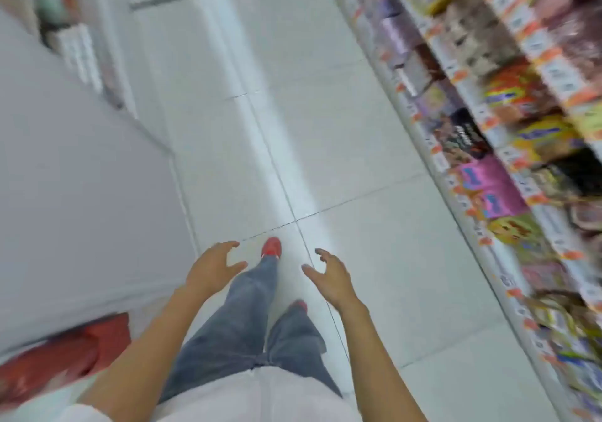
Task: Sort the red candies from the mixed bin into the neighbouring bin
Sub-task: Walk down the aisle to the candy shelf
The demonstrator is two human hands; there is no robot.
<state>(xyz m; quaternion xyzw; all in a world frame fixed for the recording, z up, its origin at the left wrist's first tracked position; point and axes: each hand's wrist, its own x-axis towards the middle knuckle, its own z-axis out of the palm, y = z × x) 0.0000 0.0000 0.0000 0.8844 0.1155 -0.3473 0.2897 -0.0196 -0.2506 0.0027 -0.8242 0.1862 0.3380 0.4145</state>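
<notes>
No candy bin and no candies show in this blurred head view. My left hand (pixel 213 267) hangs in front of me over the white tiled floor, fingers loosely spread, holding nothing. My right hand (pixel 329 273) is at the same height to its right, fingers relaxed and slightly bent, also holding nothing. Between and below the hands are my legs in grey jeans and red shoes (pixel 272 247).
I stand in a shop aisle with a white tiled floor (pixel 325 128). Shelves (pixel 488 135) packed with coloured snack packets run along the right side. A grey flat surface (pixel 75 193) fills the left, with a red object (pixel 65 353) below it.
</notes>
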